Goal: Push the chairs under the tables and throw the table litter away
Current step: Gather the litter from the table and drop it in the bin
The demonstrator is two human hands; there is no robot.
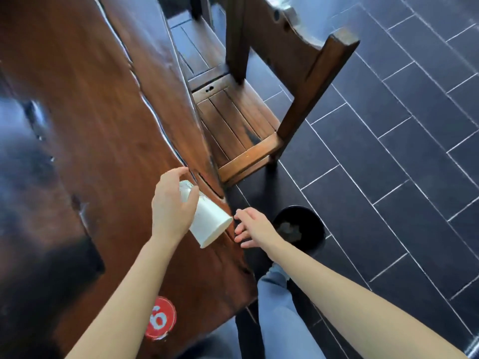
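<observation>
My left hand is shut on a white paper cup, tilted with its base toward the table's right edge. Something clear and crumpled sits at the cup's mouth under my fingers. My right hand hovers open just right of the cup, past the edge of the long dark wooden table. A black bin with some litter inside stands on the floor below my right hand. A wooden chair has its seat partly under the table.
A red round sticker with the number 6 marks the table's near end. A second chair seat shows farther along the same side. Dark tiled floor spreads to the right. My leg in blue jeans is by the table corner.
</observation>
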